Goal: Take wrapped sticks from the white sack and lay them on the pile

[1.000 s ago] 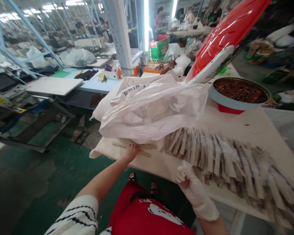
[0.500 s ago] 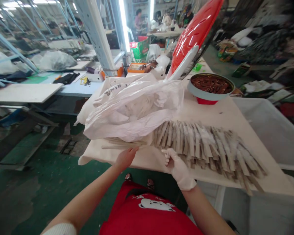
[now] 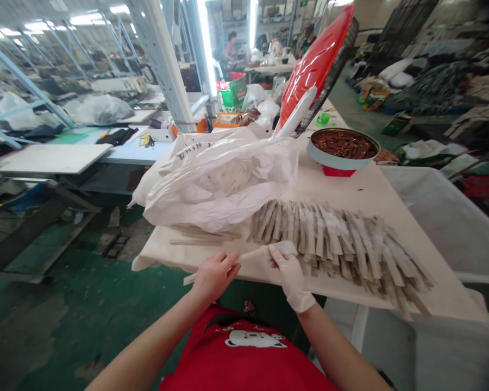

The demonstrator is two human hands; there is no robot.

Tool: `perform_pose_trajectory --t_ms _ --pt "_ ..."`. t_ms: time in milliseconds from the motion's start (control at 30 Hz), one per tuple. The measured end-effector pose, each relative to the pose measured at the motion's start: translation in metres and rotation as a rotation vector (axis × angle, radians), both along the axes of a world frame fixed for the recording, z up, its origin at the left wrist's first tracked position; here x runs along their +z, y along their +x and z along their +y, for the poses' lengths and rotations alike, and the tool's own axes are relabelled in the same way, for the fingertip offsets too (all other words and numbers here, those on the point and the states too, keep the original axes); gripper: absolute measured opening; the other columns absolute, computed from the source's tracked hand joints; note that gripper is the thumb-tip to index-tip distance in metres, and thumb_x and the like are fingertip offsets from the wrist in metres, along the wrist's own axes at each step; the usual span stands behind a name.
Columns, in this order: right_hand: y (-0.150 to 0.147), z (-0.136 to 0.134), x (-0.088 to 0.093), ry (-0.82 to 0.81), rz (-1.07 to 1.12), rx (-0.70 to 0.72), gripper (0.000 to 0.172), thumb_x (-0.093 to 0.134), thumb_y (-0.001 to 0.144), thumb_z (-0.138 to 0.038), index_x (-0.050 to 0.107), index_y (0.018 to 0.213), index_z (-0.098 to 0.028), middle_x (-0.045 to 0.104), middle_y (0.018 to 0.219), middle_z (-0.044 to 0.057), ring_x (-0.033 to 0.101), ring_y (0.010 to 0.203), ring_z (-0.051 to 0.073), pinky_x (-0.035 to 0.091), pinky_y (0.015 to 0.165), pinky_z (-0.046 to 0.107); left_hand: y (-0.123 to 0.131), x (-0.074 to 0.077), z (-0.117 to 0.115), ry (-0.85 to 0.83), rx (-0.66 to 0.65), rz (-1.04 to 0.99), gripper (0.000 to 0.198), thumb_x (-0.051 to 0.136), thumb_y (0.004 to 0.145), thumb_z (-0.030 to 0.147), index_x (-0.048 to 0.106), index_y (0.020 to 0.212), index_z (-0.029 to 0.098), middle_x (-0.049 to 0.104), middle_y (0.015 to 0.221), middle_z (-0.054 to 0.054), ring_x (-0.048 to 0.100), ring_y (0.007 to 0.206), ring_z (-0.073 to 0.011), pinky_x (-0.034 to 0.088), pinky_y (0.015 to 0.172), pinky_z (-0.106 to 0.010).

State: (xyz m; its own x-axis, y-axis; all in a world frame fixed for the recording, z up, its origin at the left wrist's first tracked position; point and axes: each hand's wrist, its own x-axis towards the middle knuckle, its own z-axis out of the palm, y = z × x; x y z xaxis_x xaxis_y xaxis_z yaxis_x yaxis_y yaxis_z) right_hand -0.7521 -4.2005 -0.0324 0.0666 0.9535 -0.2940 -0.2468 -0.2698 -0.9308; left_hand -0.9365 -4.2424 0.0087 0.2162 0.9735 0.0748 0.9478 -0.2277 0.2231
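Observation:
My bare left hand point(image 3: 215, 276) is closed around a beige fabric strip point(image 3: 252, 254), and one end of it sticks out to the left past my fist. The strip's other end runs to my gloved right hand point(image 3: 291, 276), which pinches it. A whitish translucent piece point(image 3: 287, 248) shows at the right fingertips; what it is I cannot tell. Right of that hand, a long row of similar beige strips point(image 3: 330, 231) lies overlapped on the cloth-covered table. A few loose strips point(image 3: 204, 237) lie beyond my left hand, beside a white plastic bag point(image 3: 187, 198).
A round tin point(image 3: 342, 157) of brown pieces sits on a red base at the back right, near a red plastic-covered fan-like object point(image 3: 313, 62). A pale bin point(image 3: 440, 217) stands off the table's right edge. A metal post point(image 3: 163, 65) rises behind the bag.
My left hand has come away from the loose strips, toward me, with a strip in it. My right hand now grips the strip's other end, and the whitish piece shows there.

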Motion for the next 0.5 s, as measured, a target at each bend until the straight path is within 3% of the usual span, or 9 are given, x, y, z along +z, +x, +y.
perform_pose_trajectory --t_ms 100,167,300,433,500 --pt "-0.008 -0.011 0.008 0.017 -0.002 0.154 0.037 0.071 0.059 -0.05 0.062 0.064 -0.015 0.057 0.059 0.0 0.045 0.055 0.011 0.036 0.054 0.026 0.009 0.001 -0.007 -0.032 0.006 -0.073 0.038 0.038 0.09 0.038 0.056 0.118 0.02 0.06 0.087 -0.007 0.058 0.078 -0.0181 0.044 0.07 -0.027" --pt "-0.008 -0.015 0.011 -0.015 0.044 0.236 0.038 0.071 0.058 -0.051 0.063 0.065 -0.015 0.057 0.059 0.0 0.044 0.054 0.011 0.035 0.053 0.026 0.012 0.001 -0.011 -0.134 0.02 -0.223 0.039 0.041 0.088 0.037 0.054 0.12 0.019 0.061 0.094 -0.008 0.058 0.083 -0.0188 0.044 0.073 -0.028" --pt "0.0 -0.018 0.011 0.028 -0.024 0.24 0.04 0.071 0.06 -0.052 0.064 0.068 -0.014 0.058 0.06 0.0 0.045 0.055 0.011 0.034 0.054 0.025 0.012 0.001 -0.017 -0.471 0.092 -0.597 0.046 0.04 0.086 0.039 0.048 0.124 0.015 0.059 0.07 -0.001 0.054 0.062 -0.014 0.042 0.059 -0.024" --pt "-0.001 -0.024 0.016 0.008 0.027 0.481 0.046 0.066 0.063 -0.057 0.066 0.074 -0.013 0.061 0.061 0.002 0.051 0.056 0.013 0.038 0.056 0.026 0.013 0.003 -0.02 -0.395 0.152 -0.841 0.053 0.04 0.084 0.036 0.037 0.131 0.011 0.049 0.06 0.004 0.046 0.057 -0.0113 0.038 0.056 -0.022" --pt "0.001 -0.024 0.021 0.011 0.067 0.556 0.049 0.063 0.066 -0.06 0.067 0.079 -0.013 0.064 0.066 0.005 0.055 0.06 0.016 0.042 0.06 0.029 0.014 0.004 -0.022 -0.428 0.143 -0.903 0.047 0.041 0.084 0.036 0.043 0.124 0.012 0.046 0.059 0.005 0.043 0.054 -0.0101 0.035 0.053 -0.021"
